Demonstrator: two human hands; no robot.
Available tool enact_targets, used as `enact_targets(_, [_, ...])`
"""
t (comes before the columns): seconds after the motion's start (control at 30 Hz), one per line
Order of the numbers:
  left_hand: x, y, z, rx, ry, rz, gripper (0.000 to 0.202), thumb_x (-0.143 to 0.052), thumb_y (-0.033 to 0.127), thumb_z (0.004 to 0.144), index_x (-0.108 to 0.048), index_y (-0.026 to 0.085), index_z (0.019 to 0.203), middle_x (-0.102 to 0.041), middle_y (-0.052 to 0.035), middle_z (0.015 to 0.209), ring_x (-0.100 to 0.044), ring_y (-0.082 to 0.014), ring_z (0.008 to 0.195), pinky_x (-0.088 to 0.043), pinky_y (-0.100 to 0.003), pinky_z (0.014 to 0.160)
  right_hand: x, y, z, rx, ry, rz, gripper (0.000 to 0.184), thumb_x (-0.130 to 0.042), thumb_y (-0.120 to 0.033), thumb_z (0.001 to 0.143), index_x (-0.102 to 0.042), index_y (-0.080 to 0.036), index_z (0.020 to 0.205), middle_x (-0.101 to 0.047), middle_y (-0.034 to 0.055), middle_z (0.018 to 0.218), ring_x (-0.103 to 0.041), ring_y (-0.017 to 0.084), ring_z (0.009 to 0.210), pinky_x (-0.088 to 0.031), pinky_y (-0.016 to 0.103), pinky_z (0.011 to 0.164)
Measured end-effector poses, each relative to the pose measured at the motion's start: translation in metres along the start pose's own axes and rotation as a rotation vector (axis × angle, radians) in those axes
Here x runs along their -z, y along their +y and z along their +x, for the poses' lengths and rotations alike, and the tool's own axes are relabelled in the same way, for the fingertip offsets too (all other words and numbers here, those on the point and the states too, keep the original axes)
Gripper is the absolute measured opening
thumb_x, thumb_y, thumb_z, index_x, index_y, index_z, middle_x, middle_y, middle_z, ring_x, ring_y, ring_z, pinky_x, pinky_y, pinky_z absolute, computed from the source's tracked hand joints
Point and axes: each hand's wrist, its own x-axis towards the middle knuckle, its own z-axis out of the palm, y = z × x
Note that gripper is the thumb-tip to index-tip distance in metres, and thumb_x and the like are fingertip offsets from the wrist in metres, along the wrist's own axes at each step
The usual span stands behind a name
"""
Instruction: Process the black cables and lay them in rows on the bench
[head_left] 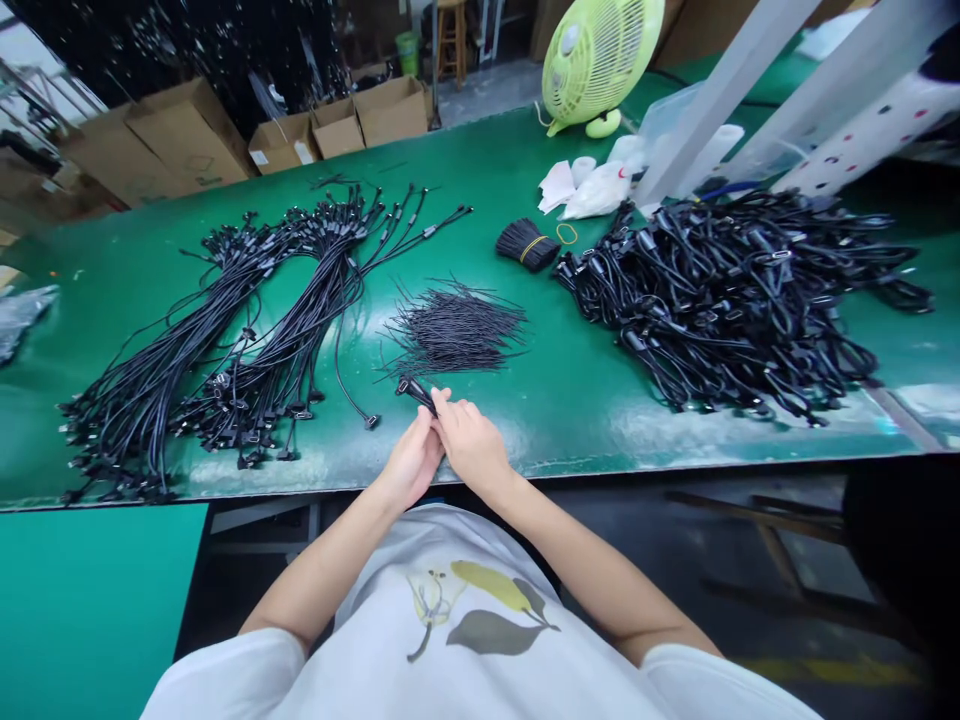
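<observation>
My left hand (409, 462) and my right hand (469, 442) meet just behind the front edge of the green table mat (517, 420). Together they grip a black moulded cable connector (415, 392), and the fingers hide its lower end. Directly ahead lies a loose pile of thin, short black wires (454, 330). To the left stretch long bundles of black cables with connectors (225, 335), and one strand ends close to my left hand. A larger tangle of black cables (731, 300) lies on the right, beyond a rubber-banded bundle of short wires (527, 245).
A lime-green fan (596, 60) stands at the far table edge near white plastic bags (596, 190). Cardboard boxes (187, 135) stand beyond the table at left. White posts (720, 100) rise at back right. A green board (90, 610) sits lower left.
</observation>
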Motion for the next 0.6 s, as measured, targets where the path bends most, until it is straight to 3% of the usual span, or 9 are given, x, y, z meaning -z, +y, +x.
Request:
enact_targets(0.1, [-0.001,-0.004,0.004,-0.026,0.027,0.037,0.045,-0.060,0.043,0.089,-0.059,0.018,0.127,-0.065,-0.0116,0.126,-0.049,-0.0244,0.130,-0.027,-0.041,0.115,0.002,0.007,-0.005,0.080,0.045,0.057,0.040,-0.033,-0.021,0.099,-0.050,-0.010,0.134,-0.067,0.0133,0.108,-0.061,0.019,0.092,-0.053,0.029,0.076])
enact_targets(0.2, [-0.008,-0.006,0.008,-0.075,0.044,0.044,0.047,-0.062,0.042,0.086,-0.059,0.017,0.126,-0.067,-0.0130,0.123,-0.052,-0.0255,0.128,-0.028,-0.042,0.114,0.004,0.008,-0.007,0.048,0.151,0.095,0.041,-0.034,-0.024,0.100,-0.044,-0.008,0.137,-0.064,0.0147,0.117,-0.063,0.018,0.100,-0.054,0.027,0.081])
enact_targets(0.3, [-0.013,-0.007,0.011,-0.106,0.067,0.076,0.048,-0.064,0.040,0.085,-0.059,0.016,0.125,-0.065,-0.0138,0.125,-0.049,-0.0261,0.130,-0.027,-0.042,0.114,0.006,0.008,-0.007,0.036,0.173,0.081,0.042,-0.034,-0.025,0.100,-0.042,-0.007,0.138,-0.063,0.0159,0.116,-0.064,0.018,0.098,-0.054,0.026,0.078])
enact_targets(0.4, [-0.013,-0.008,0.012,-0.092,0.029,0.190,0.056,-0.059,0.046,0.087,-0.052,0.016,0.134,-0.062,-0.0139,0.130,-0.048,-0.0261,0.131,-0.026,-0.043,0.115,0.009,0.011,-0.009,0.074,0.148,0.040,0.037,-0.033,-0.018,0.099,-0.049,-0.010,0.132,-0.064,0.0136,0.109,-0.064,0.017,0.090,-0.052,0.025,0.072])
enact_targets(0.5, [-0.010,-0.003,0.006,-0.065,-0.127,0.477,0.057,-0.052,0.050,0.090,-0.049,0.019,0.137,-0.056,-0.0114,0.138,-0.047,-0.0252,0.132,-0.028,-0.041,0.115,0.016,0.031,-0.013,0.061,0.087,0.032,0.032,-0.032,-0.021,0.100,-0.060,-0.013,0.115,-0.064,0.0102,0.095,-0.061,0.016,0.083,-0.049,0.024,0.071])
enact_targets(0.6, [0.006,0.019,-0.006,-0.164,-0.210,1.020,0.050,-0.053,0.045,0.089,-0.053,0.024,0.134,-0.053,-0.0088,0.141,-0.050,-0.0257,0.127,-0.032,-0.041,0.112,0.038,0.078,-0.012,-0.044,0.031,-0.017,0.036,-0.029,-0.026,0.101,-0.063,-0.015,0.103,-0.062,0.0087,0.087,-0.058,0.016,0.080,-0.047,0.025,0.073])
